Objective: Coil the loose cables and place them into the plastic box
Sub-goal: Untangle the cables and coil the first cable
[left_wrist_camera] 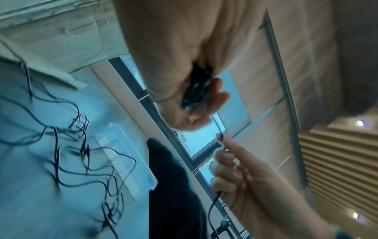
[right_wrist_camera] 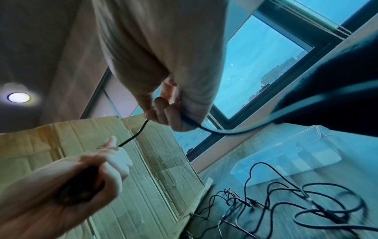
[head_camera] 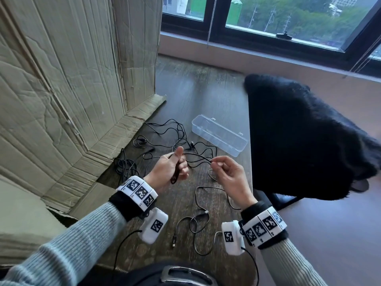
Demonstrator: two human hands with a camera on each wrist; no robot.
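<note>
Plastic box [head_camera: 218,135] holds no cables [head_camera: 177,139]

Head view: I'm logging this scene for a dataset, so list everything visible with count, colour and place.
Loose thin cables: several, exact count unclear, black, tangled on the table.
Clear rectangular plastic box: one, transparent, open, empty, beyond the cables.
Dark wooden table: one, brown, under everything.
Flattened cardboard sheets: beige, leaning at left.
Fuzzy black fabric: one, black, right of the table.
Window: dark frame, far side.
Left hand: grips a partly coiled black cable.
Right hand: pinches the same cable.
</note>
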